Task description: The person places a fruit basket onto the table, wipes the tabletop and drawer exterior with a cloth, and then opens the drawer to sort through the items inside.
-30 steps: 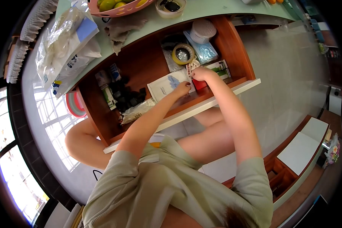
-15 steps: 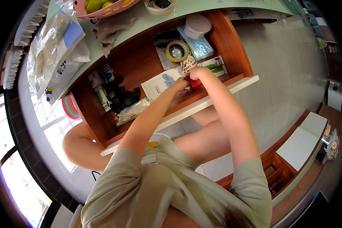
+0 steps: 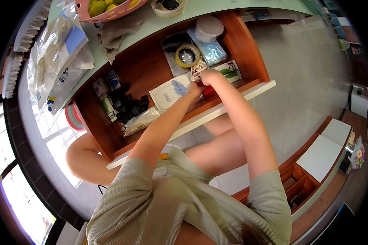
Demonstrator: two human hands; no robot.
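Note:
Both my hands are inside the open wooden drawer (image 3: 145,65), close together near its front. My right hand (image 3: 209,77) is closed, its knuckles up, over a small red item (image 3: 208,90) that is mostly hidden. Against the red item's left side my left hand (image 3: 196,88) has its fingers pinched together; what they grip is covered. Just above them is a white piece with dark "HAPPY" lettering (image 3: 198,68), touching or near my right fingers. Left of my hands lies a flat white packet with a blue print (image 3: 167,94).
A yellow tape roll (image 3: 177,59), a round white tub (image 3: 209,27), a blue packet (image 3: 212,52) and a green-white box (image 3: 232,73) lie deeper in the drawer. Black pieces (image 3: 131,106) fill its left side. A pink fruit basket (image 3: 106,18) and plastic bags (image 3: 57,57) rest on the tabletop.
My left hand has shifted slightly up and right, closer to my right hand. The "HAPPY" piece is turned a little. The whole view has slid slightly left.

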